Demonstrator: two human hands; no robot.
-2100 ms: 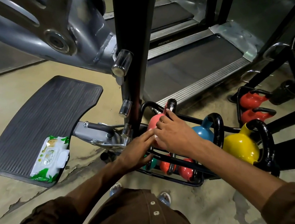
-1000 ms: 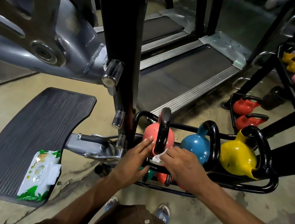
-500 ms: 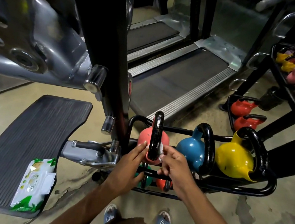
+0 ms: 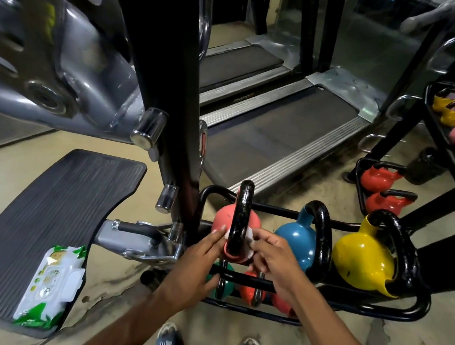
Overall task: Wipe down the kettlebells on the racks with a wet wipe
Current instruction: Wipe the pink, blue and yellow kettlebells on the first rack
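At the pink kettlebell (image 4: 222, 218), my left hand (image 4: 192, 267) rests flat-fingered on its side while my right hand (image 4: 275, 263) pinches the wipe (image 4: 250, 251) beside its handle (image 4: 241, 216).

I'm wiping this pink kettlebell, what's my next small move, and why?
Probably slide the wet wipe up the black handle of the pink kettlebell. Your right hand pinches the wipe at the handle's base, your left hand rests on the bell's side, and most of the handle stands above the wipe.
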